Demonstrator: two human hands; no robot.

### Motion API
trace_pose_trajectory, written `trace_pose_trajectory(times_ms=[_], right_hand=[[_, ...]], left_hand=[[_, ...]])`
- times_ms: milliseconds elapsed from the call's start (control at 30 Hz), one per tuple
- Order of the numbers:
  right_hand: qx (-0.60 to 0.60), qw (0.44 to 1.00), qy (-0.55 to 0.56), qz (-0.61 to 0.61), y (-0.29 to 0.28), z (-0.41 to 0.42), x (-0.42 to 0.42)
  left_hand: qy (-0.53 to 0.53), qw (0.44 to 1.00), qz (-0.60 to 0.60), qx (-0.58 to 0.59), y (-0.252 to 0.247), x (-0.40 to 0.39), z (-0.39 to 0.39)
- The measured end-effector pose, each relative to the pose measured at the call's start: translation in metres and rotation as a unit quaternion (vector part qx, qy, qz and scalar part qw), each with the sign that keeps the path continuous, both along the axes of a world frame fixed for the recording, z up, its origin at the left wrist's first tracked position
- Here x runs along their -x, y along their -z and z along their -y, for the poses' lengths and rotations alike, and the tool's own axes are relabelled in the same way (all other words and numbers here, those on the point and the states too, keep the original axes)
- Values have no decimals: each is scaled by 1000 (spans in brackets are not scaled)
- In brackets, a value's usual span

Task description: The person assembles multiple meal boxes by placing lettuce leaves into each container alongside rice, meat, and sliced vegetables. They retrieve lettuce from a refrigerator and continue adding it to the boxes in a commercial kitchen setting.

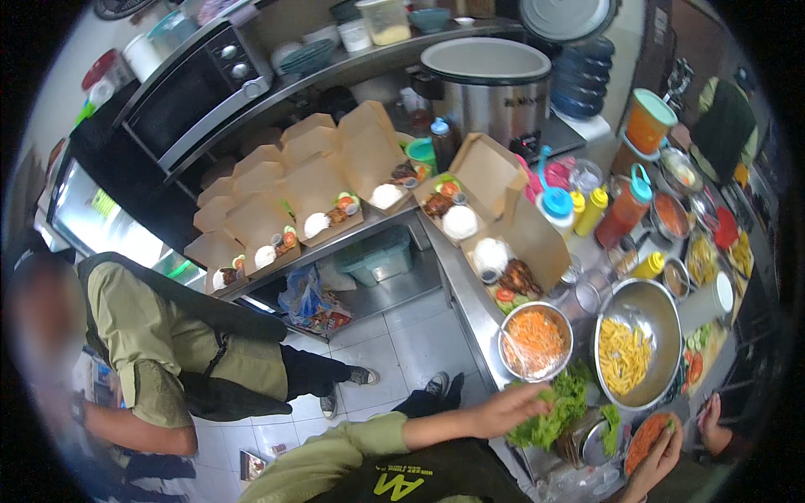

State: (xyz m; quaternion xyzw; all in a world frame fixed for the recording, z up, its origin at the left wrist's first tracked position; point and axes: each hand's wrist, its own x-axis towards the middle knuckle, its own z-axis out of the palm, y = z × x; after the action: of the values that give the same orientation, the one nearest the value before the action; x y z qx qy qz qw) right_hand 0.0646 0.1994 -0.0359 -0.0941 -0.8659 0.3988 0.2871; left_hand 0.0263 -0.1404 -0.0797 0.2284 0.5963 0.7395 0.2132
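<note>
My left hand reaches in from the lower left, its fingertips pinching the edge of a bunch of green lettuce. Over a bowl of orange-red shredded food, my right hand has a small green piece at its fingertips, probably leaf. Between my hands a torn lettuce leaf hangs over a round metal lid or container. Just beyond the lettuce stands a steel bowl of shredded carrot. A large steel bowl holds penne pasta.
Open cardboard boxes with rice, meat and salad line the counters. Sauce bottles crowd the right side; sliced tomatoes lie nearby. Another person's hand is at far right. A co-worker stands left. A large cooker is behind.
</note>
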Motion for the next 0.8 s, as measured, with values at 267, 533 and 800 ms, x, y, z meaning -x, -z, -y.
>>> trace_pose_trajectory(times_ms=[267, 533, 800], right_hand=[[-94, 991, -60, 71, -10, 90, 16], [-170, 960, -222, 31, 13, 304, 123], [-216, 912, -345, 46, 109, 379, 169]], left_hand=[[-314, 779, 354, -412, 21, 7, 184], [-482, 741, 211, -416, 38, 17, 361], [-482, 760, 107, -424, 63, 26, 439]])
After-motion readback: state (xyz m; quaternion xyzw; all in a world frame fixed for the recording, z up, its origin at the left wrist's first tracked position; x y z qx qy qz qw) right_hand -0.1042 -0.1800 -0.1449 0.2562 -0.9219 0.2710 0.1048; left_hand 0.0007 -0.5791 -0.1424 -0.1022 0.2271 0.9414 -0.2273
